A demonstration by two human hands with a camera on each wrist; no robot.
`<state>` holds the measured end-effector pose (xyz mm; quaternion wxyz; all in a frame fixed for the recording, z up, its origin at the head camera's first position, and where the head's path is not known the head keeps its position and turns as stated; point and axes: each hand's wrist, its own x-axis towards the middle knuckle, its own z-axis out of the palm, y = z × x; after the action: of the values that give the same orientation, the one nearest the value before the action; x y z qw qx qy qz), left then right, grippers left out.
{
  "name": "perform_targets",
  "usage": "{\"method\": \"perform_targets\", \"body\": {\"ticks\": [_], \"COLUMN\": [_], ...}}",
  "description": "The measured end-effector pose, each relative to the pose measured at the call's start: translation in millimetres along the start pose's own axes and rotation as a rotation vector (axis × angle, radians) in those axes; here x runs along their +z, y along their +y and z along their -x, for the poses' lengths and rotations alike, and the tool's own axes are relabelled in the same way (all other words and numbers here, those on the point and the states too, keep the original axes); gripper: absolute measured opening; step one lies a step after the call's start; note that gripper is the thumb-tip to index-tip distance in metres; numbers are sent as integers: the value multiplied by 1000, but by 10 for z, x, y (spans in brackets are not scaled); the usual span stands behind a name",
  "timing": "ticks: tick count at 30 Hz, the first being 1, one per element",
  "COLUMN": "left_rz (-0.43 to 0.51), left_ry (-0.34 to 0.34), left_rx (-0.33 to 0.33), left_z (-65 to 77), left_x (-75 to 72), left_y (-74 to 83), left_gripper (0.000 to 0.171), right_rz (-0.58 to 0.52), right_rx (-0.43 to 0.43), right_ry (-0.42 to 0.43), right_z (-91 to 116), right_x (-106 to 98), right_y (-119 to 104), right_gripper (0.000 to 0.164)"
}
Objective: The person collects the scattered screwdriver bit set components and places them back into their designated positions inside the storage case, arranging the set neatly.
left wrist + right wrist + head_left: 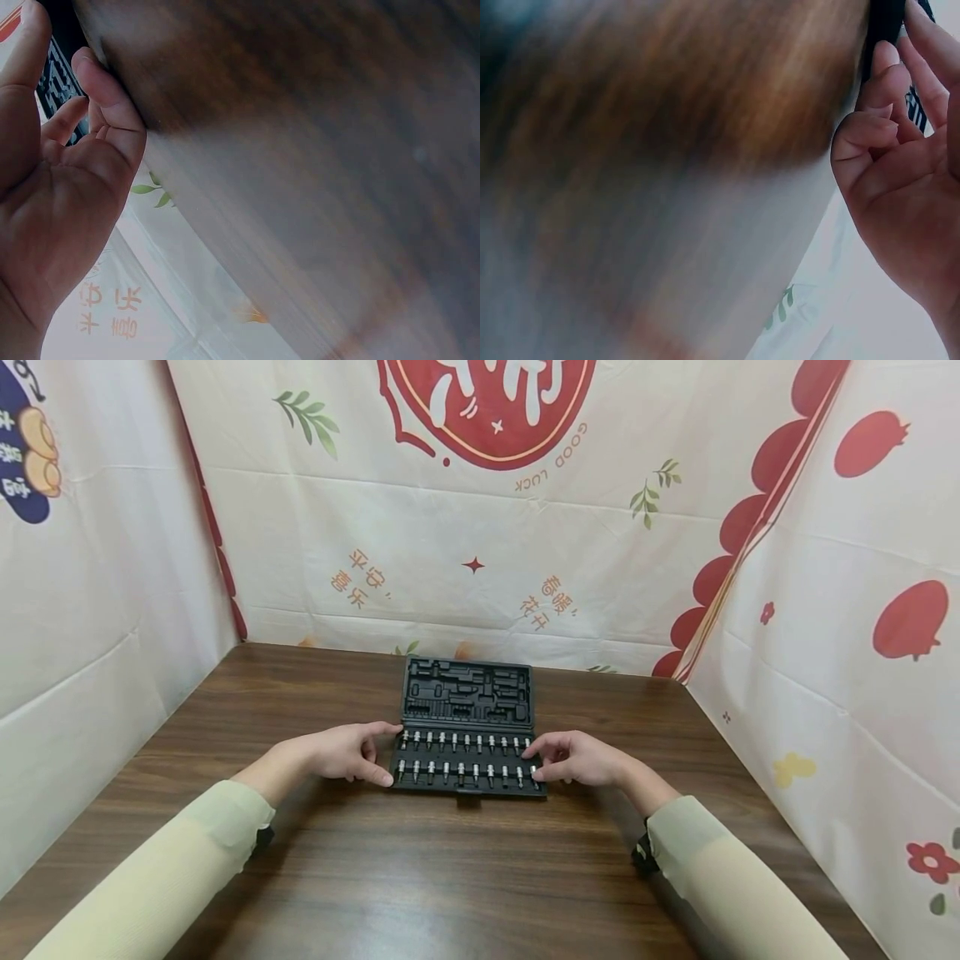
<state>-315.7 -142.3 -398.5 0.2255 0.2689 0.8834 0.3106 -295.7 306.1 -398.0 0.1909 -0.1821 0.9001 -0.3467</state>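
Note:
An open black case lies on the table with its lid folded back. Two rows of silver bit sockets stand in its front half, while the lid shows moulded empty recesses. My left hand is at the case's left side, index finger touching near the hinge and thumb at the front corner, spread apart. At the right side, my right hand has its bent index finger and thumb over the case's edge, near the end sockets. Whether they pinch anything is hidden. Both wrist views show the hands against the dark case edge.
The brown wood-grain table extends around the case. Printed white cloth hangs behind and on both sides of it. A small latch sticks out from the case's front edge.

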Motion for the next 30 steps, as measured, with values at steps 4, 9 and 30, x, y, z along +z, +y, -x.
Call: {"method": "perform_targets", "body": {"ticks": [4, 9, 30], "left_rz": [-6, -6, -10], "left_ry": [1, 6, 2], "left_rx": [2, 17, 10], "left_z": [-4, 1, 0], "left_x": [2, 0, -3], "left_y": [-1, -11, -7], "left_gripper": [96, 96, 98], "right_rz": [-2, 7, -33], "right_rx": [7, 27, 37], "right_ry": [3, -2, 9], "right_z": [-10, -24, -35], "right_x": [11, 22, 33], "right_y": [16, 2, -31], "right_gripper": [39, 40, 19]}}
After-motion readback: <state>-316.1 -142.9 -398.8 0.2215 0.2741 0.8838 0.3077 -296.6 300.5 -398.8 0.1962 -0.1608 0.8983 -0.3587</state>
